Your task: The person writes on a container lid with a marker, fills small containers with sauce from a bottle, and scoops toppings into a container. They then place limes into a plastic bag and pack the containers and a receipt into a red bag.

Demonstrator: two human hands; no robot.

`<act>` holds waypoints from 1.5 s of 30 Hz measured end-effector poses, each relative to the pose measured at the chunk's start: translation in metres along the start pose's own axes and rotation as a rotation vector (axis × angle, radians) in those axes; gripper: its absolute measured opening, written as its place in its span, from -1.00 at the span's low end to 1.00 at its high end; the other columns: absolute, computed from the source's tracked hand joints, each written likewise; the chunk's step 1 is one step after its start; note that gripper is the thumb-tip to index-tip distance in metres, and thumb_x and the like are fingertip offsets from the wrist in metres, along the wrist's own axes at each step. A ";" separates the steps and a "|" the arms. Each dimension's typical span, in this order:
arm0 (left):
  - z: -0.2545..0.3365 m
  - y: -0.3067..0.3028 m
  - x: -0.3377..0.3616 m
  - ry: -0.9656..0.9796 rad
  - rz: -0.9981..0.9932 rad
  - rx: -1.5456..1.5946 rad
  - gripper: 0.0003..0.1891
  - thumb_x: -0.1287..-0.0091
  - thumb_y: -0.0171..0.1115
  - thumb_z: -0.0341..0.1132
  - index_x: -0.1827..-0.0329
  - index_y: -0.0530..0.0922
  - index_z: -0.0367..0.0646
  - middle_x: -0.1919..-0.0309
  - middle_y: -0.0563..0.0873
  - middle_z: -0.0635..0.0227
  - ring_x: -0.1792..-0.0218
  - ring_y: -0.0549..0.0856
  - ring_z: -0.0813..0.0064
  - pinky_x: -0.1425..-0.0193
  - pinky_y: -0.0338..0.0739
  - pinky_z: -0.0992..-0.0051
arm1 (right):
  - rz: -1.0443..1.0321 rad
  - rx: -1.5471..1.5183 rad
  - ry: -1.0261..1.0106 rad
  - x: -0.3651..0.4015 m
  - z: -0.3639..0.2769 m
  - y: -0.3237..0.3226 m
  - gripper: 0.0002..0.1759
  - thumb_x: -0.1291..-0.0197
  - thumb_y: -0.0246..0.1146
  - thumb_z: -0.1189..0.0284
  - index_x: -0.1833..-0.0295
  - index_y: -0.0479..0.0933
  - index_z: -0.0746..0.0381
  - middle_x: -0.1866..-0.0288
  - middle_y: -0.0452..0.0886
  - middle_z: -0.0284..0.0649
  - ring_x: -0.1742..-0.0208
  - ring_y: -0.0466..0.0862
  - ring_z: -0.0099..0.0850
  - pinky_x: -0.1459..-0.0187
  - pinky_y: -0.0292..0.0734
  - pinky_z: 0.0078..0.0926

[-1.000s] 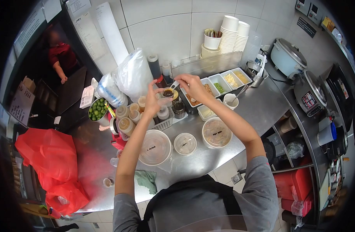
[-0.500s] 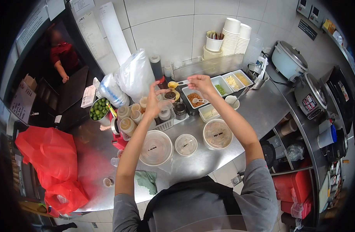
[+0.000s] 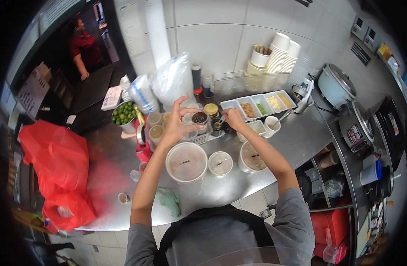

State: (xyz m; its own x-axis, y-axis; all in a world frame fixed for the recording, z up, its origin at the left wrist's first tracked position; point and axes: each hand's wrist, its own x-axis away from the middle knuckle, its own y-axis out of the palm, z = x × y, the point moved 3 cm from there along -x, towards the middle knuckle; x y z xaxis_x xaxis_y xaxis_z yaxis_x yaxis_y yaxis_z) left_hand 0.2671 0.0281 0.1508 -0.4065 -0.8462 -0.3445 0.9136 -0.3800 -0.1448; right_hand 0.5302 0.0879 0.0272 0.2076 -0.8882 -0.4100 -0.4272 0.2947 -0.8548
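My left hand is curled around a small clear plastic cup with dark contents. A clear round piece, perhaps its lid, hangs just below. My right hand pinches the pale handle of a measuring spoon. The spoon's bowl is down at a dark-looking glass jar, so what it carries is hidden. A yellow-topped jar stands between the two hands. Right of my right hand are white trays of chopped ingredients.
Three lidded tubs, including a large one, line the counter's front. Squeeze bottles and a pot of green limes stand left. Red bags lie further left. Rice cookers are right. Another person stands beyond the doorway.
My right hand has lowered the measuring spoon, which held something yellow, from above the cup to the dark jar. The cup in my left hand has come slightly nearer. The head view has shifted.
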 end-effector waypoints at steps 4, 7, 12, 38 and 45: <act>0.040 -0.035 0.038 0.029 -0.054 -0.159 0.02 0.25 0.57 -0.40 -0.33 0.11 -0.08 0.09 0.69 0.37 -0.12 0.51 0.40 -0.34 0.15 0.26 | 0.037 -0.314 0.070 -0.011 -0.109 -0.065 -0.70 -0.22 0.16 0.29 0.11 0.54 0.33 0.33 0.63 0.00 0.40 0.69 -0.31 0.36 0.61 -0.40; 0.068 -0.069 0.069 0.031 -0.056 -0.187 0.00 0.24 0.56 -0.38 -0.32 0.14 -0.09 0.09 0.69 0.37 -0.18 0.44 0.39 -0.34 0.14 0.28 | -0.487 -1.193 0.379 -0.003 -0.215 -0.097 -0.62 -0.27 0.15 0.20 0.10 0.52 0.35 0.29 0.63 -0.12 0.36 0.68 -0.39 0.34 0.63 -0.48; 0.102 -0.128 0.129 -0.045 -0.120 -0.254 -0.03 0.28 0.54 -0.46 -0.31 0.20 -0.12 0.14 0.71 0.38 -0.18 0.45 0.39 -0.34 0.14 0.29 | -0.740 -1.604 0.417 0.026 -0.314 -0.059 -0.67 -0.26 0.18 0.22 0.18 0.53 0.32 0.33 0.64 -0.20 0.36 0.68 -0.45 0.35 0.63 -0.52; -0.052 -0.231 0.355 -0.702 0.354 0.381 -0.67 -0.21 0.30 -0.09 0.26 0.58 -0.23 0.45 0.66 0.37 0.46 0.62 0.65 0.38 0.52 0.67 | -0.562 -1.580 0.630 0.114 -0.480 0.119 -0.64 -0.31 0.12 0.27 0.04 0.48 0.39 0.24 0.61 -0.15 0.30 0.68 -0.43 0.32 0.65 -0.53; -0.056 -0.225 0.355 -0.567 0.361 0.123 -0.75 -0.17 0.34 -0.18 0.41 0.59 -0.21 0.59 0.55 0.49 0.56 0.48 0.72 0.53 0.32 0.67 | -0.516 -1.305 0.345 0.124 -0.465 0.157 -0.72 -0.32 0.09 0.27 0.05 0.48 0.26 0.35 0.59 -0.27 0.52 0.62 -0.56 0.55 0.56 -0.60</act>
State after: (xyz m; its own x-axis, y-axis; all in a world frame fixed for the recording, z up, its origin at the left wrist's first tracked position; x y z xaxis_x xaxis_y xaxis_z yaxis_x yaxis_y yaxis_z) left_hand -0.0823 -0.1663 0.0089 -0.0486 -0.9800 0.1928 0.9988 -0.0483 0.0062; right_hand 0.0792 -0.1398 -0.0098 0.4455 -0.8891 0.1056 -0.8946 -0.4374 0.0915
